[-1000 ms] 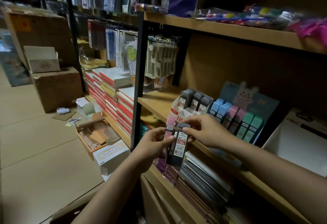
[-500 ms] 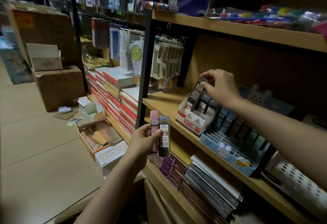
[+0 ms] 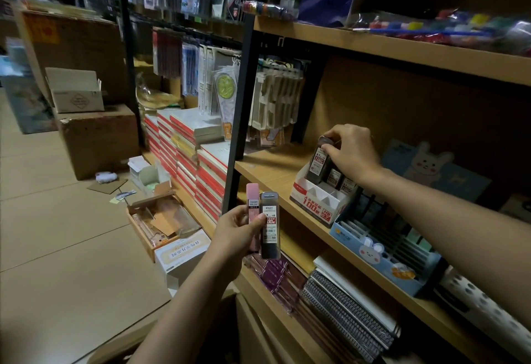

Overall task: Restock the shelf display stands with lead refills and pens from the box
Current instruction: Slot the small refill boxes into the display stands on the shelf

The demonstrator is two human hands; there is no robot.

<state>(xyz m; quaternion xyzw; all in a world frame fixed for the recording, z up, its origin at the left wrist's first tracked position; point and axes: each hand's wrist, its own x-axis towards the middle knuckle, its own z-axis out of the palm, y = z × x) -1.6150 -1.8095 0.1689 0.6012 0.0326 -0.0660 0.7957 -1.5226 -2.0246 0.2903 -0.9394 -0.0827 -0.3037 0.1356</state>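
My right hand point(image 3: 352, 151) pinches the top of a dark lead refill case point(image 3: 318, 162) that stands in the back left slot of the white and red display stand point(image 3: 319, 201) on the wooden shelf point(image 3: 270, 171). Two more dark cases sit in the stand beside it. In front of the shelf edge, my left hand point(image 3: 235, 234) holds two cases upright: a dark lead refill case point(image 3: 270, 228) and a pink one point(image 3: 253, 205) behind it. To the right stands a blue rabbit-print display stand point(image 3: 382, 257) with dark slots.
Spiral notebooks point(image 3: 347, 309) lie on the lower shelf. Stacked red-edged books point(image 3: 186, 145) fill the left bay. On the floor sit an open tray box point(image 3: 161, 220), a white box point(image 3: 184, 251) and cardboard cartons point(image 3: 97, 139). A black upright post point(image 3: 238, 122) divides the shelves.
My right hand carried one dark case from my left hand up to the white and red stand and lowered it into a slot. My left hand keeps two cases.
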